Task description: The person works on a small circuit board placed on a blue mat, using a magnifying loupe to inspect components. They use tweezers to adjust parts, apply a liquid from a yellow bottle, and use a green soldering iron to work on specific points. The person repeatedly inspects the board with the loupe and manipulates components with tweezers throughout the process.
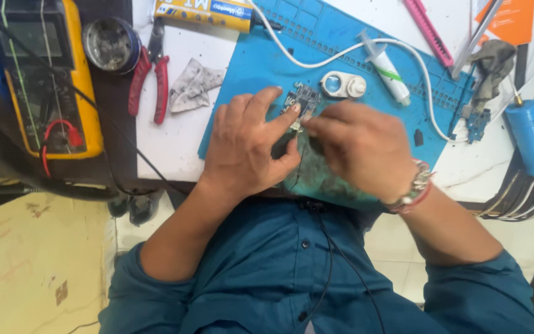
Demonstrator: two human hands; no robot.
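Single head camera, looking steeply down, close over blue mat (261,68) at bench edge

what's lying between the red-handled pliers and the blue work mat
In the head view, a crumpled grey-stained cloth lies on the white table, between the red-handled pliers and the blue work mat.

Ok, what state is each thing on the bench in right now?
Circuit board: bare, flat on mat, pinched by both hands.
Left hand: fingers on the board.
Right hand: fingertips on the board.
Mat: flat, stained near the front edge.
Pliers: lying flat, unheld.
Syringe: lying on mat, unheld.
Multimeter: leads attached; display unreadable.
Rag: crumpled, dirty.
Tin: open.
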